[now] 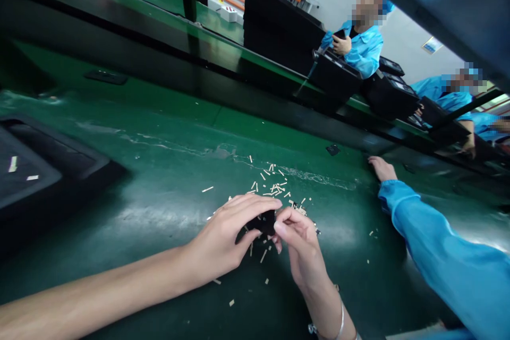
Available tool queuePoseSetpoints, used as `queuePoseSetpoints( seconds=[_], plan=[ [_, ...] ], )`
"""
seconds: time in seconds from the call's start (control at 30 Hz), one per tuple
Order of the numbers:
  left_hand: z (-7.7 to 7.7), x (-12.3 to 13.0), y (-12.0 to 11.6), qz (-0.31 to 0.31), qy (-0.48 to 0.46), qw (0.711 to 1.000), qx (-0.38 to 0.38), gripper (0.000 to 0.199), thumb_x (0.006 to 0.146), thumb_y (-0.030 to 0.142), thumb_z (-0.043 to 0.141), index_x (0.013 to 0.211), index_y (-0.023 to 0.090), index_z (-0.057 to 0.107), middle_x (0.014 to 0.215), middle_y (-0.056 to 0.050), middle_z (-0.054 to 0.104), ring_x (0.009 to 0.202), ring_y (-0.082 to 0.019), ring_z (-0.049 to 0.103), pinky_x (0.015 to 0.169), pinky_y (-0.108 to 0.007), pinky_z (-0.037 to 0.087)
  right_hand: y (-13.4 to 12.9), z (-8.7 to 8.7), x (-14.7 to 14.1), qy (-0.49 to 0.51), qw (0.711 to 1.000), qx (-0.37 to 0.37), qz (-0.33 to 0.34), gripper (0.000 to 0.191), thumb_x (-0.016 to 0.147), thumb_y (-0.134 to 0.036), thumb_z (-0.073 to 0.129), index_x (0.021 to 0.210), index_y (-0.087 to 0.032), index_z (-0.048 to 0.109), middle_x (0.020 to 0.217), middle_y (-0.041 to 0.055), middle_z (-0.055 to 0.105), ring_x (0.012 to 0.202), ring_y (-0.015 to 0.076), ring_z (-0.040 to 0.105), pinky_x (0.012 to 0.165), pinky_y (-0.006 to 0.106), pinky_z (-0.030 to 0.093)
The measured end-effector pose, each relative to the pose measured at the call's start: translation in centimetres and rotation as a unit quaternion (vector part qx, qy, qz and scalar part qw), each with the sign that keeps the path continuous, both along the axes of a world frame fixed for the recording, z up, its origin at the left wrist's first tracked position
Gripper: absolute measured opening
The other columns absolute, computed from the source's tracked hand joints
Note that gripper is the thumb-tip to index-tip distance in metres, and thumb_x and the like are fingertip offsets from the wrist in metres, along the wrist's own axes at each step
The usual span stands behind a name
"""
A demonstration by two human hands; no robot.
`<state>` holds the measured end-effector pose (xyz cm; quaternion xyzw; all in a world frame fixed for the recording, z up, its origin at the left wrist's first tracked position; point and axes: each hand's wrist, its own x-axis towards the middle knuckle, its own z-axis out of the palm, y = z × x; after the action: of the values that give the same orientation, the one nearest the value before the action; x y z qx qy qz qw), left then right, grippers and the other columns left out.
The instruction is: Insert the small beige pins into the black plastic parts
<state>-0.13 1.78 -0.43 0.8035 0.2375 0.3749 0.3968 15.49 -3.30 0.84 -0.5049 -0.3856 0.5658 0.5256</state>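
Cupping my left hand (225, 236) over a small black piece (263, 222), with my right hand (300, 247) pinching it from the other side, both grips clenched, held low and steady above the green worktop (167, 170) amid scattered pale strips (274, 188).

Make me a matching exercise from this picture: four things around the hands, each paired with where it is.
Things:
1. black piece
2. pale slivers
3. silver bangle
4. blue sleeve

Places:
A. on the wrist of the right hand
B. between the left hand and right hand
C. leading to a co-worker's hand
D. scattered on the green belt

Pairs: 1B, 2D, 3A, 4C
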Motion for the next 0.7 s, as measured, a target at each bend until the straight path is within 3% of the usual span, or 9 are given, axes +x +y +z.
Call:
queuePoseSetpoints(
  seconds=[0.17, 0.33, 0.4, 0.5, 0.6, 0.7],
  plan=[
    [0.53, 0.04, -0.24, 0.009, 0.002, 0.995, -0.100, 0.046, 0.078, 0.005, 0.051, 0.118, 0.026, 0.046, 0.116, 0.000, 0.057, 0.109, -0.015, 0.051, 0.099, -0.034, 0.039, -0.02, -0.35, 0.38, -0.081, 0.994, 0.067, 0.003, 0.014, 0.071, -0.030, 0.067, 0.074, -0.019, 0.059, 0.066, -0.0016, 0.054, 0.055, 0.0095, 0.047, 0.049, 0.021, 0.036],
    [0.56, 0.15, -0.20, 0.008, -0.008, 0.988, -0.152, 0.049, 0.076, 0.004, 0.052, 0.117, 0.028, 0.046, 0.117, 0.002, 0.056, 0.109, -0.014, 0.051, 0.096, -0.031, 0.041, -0.15, -0.60, 0.27, -0.253, 0.954, 0.163, -0.007, 0.012, 0.069, -0.016, 0.069, 0.073, -0.020, 0.058, 0.064, -0.0029, 0.052, 0.056, 0.0101, 0.046, 0.053, 0.023, 0.038],
    [0.59, 0.15, -0.11, 0.025, -0.007, 0.993, -0.117, 0.048, 0.076, 0.003, 0.051, 0.117, 0.026, 0.047, 0.114, 0.000, 0.057, 0.105, -0.015, 0.052, 0.093, -0.031, 0.042, -0.13, -0.64, 0.19, -0.293, 0.940, 0.176, -0.010, 0.012, 0.070, -0.016, 0.068, 0.072, -0.020, 0.057, 0.064, -0.0033, 0.051, 0.055, 0.0101, 0.045, 0.052, 0.023, 0.037],
    [0.74, 0.01, -0.09, 0.069, 0.024, 0.997, -0.015, 0.047, 0.077, 0.003, 0.049, 0.120, 0.024, 0.046, 0.106, -0.003, 0.057, 0.097, -0.017, 0.052, 0.085, -0.033, 0.044, -0.06, -0.58, 0.13, -0.288, 0.944, 0.159, -0.015, 0.007, 0.074, -0.020, 0.064, 0.074, -0.019, 0.057, 0.063, -0.0029, 0.052, 0.055, 0.0101, 0.046, 0.052, 0.023, 0.038],
    [0.90, -0.24, -0.33, 0.102, 0.073, 0.989, 0.083, 0.050, 0.078, 0.005, 0.046, 0.125, 0.022, 0.042, 0.101, -0.005, 0.057, 0.090, -0.018, 0.053, 0.077, -0.033, 0.045, 0.01, -0.45, 0.21, -0.277, 0.952, 0.125, -0.033, 0.004, 0.076, -0.022, 0.060, 0.076, -0.019, 0.060, 0.065, -0.0013, 0.056, 0.058, 0.0111, 0.050, 0.051, 0.022, 0.040],
    [1.00, -0.45, -0.65, 0.124, 0.135, 0.975, 0.127, 0.053, 0.078, 0.006, 0.044, 0.129, 0.020, 0.038, 0.098, -0.006, 0.057, 0.083, -0.017, 0.056, 0.066, -0.027, 0.047, 0.06, -0.39, 0.31, -0.292, 0.951, 0.088, -0.059, 0.005, 0.076, -0.022, 0.060, 0.079, -0.019, 0.063, 0.069, 0.0003, 0.059, 0.059, 0.0114, 0.052, 0.052, 0.022, 0.040]
  ],
)
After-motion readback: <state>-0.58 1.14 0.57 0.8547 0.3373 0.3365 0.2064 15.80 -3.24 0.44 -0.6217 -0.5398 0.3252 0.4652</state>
